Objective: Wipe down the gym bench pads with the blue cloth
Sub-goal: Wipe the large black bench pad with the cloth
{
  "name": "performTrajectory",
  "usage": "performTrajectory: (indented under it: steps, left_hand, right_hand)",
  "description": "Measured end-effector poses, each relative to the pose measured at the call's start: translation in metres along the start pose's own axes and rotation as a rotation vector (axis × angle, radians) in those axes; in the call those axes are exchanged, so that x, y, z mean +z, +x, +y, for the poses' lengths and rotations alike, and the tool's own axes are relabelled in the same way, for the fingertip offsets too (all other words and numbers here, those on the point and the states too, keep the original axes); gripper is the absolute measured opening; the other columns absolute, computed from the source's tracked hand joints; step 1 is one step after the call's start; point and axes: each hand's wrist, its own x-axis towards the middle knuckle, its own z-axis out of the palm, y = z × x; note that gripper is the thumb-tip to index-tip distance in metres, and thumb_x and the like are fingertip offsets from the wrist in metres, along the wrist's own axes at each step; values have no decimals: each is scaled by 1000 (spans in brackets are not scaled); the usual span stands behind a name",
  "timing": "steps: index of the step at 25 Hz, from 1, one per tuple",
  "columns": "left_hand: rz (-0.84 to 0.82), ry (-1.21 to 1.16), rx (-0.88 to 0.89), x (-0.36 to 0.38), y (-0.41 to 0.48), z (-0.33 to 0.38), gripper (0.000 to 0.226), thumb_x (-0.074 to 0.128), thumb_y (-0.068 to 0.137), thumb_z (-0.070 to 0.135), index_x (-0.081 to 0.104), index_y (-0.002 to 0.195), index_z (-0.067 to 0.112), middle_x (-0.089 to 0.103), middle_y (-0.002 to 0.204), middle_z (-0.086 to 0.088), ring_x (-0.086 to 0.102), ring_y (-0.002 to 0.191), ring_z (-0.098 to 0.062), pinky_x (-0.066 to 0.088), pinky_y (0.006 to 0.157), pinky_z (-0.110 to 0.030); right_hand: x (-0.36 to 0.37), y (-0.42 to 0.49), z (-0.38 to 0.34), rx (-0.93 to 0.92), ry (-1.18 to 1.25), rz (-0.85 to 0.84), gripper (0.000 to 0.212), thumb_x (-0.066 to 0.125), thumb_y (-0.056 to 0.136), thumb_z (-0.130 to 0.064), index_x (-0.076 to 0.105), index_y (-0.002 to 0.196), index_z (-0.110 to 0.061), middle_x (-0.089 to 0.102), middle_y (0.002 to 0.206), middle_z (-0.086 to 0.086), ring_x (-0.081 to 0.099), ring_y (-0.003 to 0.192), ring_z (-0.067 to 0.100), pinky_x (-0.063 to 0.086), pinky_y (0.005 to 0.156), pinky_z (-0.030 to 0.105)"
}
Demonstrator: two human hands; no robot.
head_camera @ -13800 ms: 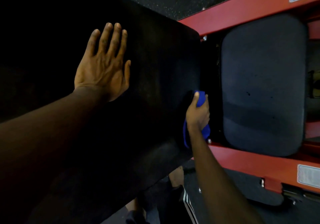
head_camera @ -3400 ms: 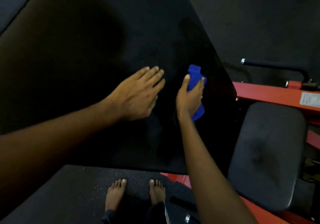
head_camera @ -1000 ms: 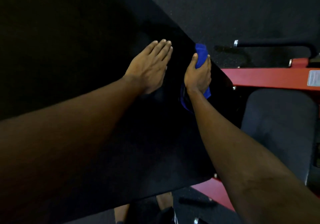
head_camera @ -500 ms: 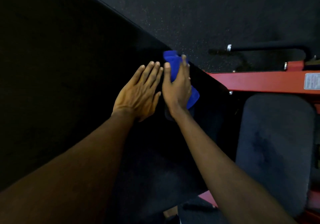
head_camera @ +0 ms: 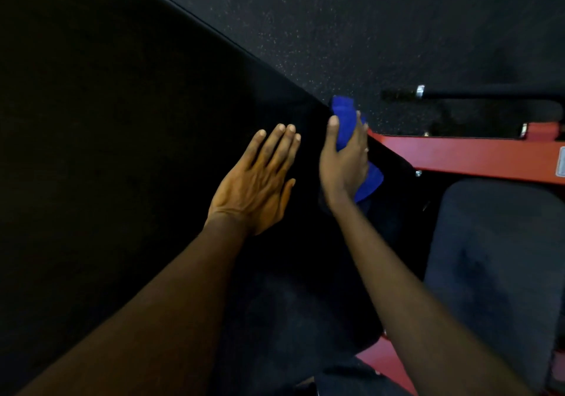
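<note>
At pad [head_camera: 122, 151] edge, blue cloth [head_camera: 345, 117], lengthwise away, in grip of right hand [head_camera: 342, 163]; left hand [head_camera: 256, 187] flat.

both forearms were bare right down to the wrists. the left hand [head_camera: 256, 181] showed raised tendons and veins across its back, with short, trimmed nails. the right hand [head_camera: 344, 163] was bare too. a dark garment [head_camera: 351, 377], its kind unclear, showed at the bottom edge.
</note>
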Motion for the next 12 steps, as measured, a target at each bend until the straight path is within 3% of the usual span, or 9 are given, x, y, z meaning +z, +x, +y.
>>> performTrajectory:
  steps: [2,5,12]
  left_hand:
    - [3,-1,1,-1,1,0,71,10,104,43,-7,160,1,-5,169,-18,-3,157,-31,-6,126,-47]
    - [-23,9,2,-4,2,0,71,10,104,42,-6,160,1,-5,169,-18,-3,157,-30,-4,126,-46]
    - [-14,17,6,-1,1,-2,71,7,104,42,-8,159,0,-5,169,-18,-4,157,-31,1,127,-47]
  right_hand:
    - [-3,-15,15,-132,33,-12,68,45,100,-57,42,154,-17,44,159,1,37,149,18,29,119,31]
    - [-8,16,28,-25,49,-32,68,43,97,-63,50,148,-18,56,148,2,52,137,22,42,112,38]
    - [-12,55,61,183,62,75,68,40,91,-71,58,139,-25,67,132,3,62,121,28,47,102,36]
